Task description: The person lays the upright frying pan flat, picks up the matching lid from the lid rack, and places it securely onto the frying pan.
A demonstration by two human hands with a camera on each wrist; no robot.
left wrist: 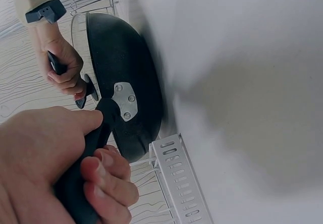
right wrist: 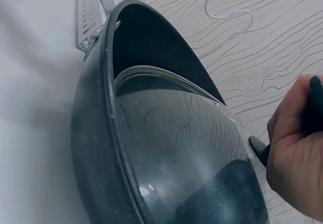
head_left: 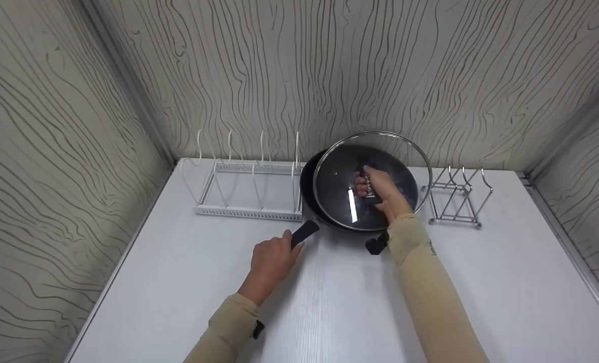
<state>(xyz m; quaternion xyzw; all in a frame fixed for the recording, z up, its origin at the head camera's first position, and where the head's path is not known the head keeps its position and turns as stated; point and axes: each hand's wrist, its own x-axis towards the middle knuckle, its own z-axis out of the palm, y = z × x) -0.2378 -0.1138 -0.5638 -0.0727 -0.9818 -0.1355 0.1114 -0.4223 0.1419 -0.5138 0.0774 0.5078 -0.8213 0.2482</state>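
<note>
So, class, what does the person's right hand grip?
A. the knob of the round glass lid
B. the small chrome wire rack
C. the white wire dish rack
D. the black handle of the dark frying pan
A: the right hand grips the knob of the round glass lid, held tilted above the dark frying pan.

My left hand (head_left: 271, 259) lies low and near me, knuckles up, its fingers (left wrist: 108, 176) and thumb wrapped round a dark handle that points toward two o'clock, and the forearm behind it, in a tan sleeve, runs back toward seven o'clock. My right hand (head_left: 382, 194) is stretched further out, toward twelve o'clock and a little to the right, its fingers curled tight round a small dark knob with the back of the hand turned up. That arm is nearly straight, its tan sleeve trailing back toward five o'clock.
</note>
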